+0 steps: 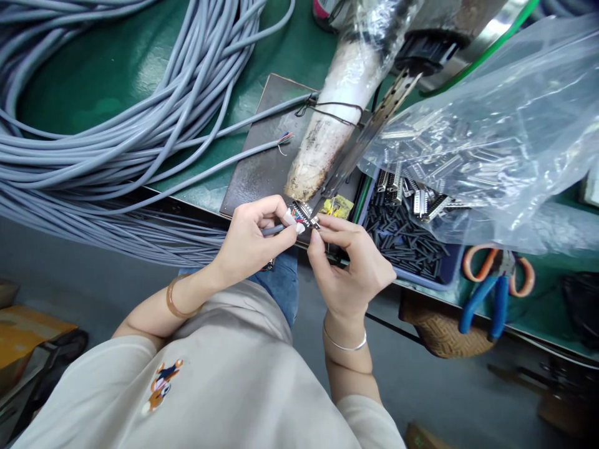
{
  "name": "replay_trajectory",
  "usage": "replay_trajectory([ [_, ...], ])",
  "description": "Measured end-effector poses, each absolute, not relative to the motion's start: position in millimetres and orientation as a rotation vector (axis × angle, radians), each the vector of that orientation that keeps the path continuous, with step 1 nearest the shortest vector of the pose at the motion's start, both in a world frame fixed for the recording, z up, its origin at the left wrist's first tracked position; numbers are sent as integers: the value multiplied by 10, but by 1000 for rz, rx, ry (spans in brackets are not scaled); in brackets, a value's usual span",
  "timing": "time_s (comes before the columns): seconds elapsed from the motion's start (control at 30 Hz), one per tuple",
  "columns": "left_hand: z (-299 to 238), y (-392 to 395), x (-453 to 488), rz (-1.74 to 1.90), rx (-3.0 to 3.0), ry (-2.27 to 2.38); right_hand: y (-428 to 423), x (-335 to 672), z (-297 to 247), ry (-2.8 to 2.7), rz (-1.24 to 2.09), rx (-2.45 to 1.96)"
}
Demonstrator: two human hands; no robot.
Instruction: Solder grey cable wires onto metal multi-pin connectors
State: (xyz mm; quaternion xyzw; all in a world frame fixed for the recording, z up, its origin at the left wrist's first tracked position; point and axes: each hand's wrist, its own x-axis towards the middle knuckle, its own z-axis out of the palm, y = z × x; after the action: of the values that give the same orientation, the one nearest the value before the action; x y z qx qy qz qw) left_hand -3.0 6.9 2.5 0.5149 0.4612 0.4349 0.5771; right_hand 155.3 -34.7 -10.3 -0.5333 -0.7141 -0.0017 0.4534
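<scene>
My left hand (250,240) is closed in a pinch on the end of a grey cable (272,231), whose stripped coloured wires (298,215) fan out past my fingertips. My right hand (350,262) is closed, its thumb and forefinger pinching a small metal connector (312,219) right at those wires. Both hands meet at the front edge of the green bench (116,62), just under the tip of a metal tool (360,143) that is tied to a white wrapped post (332,118).
A big coil of grey cable (93,137) fills the left of the bench. A dark metal plate (262,168) lies under the post. A blue tray (421,274) of black sleeves, a clear bag (491,143) of metal connectors, orange scissors (519,268) and blue pliers (486,299) lie right.
</scene>
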Motion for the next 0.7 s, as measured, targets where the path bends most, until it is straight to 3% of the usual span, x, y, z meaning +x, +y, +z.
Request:
replay_trajectory([
  [0.7, 34, 33, -137, 779, 1008, 880, -452, 1534, -129, -1464, 266, -1393],
])
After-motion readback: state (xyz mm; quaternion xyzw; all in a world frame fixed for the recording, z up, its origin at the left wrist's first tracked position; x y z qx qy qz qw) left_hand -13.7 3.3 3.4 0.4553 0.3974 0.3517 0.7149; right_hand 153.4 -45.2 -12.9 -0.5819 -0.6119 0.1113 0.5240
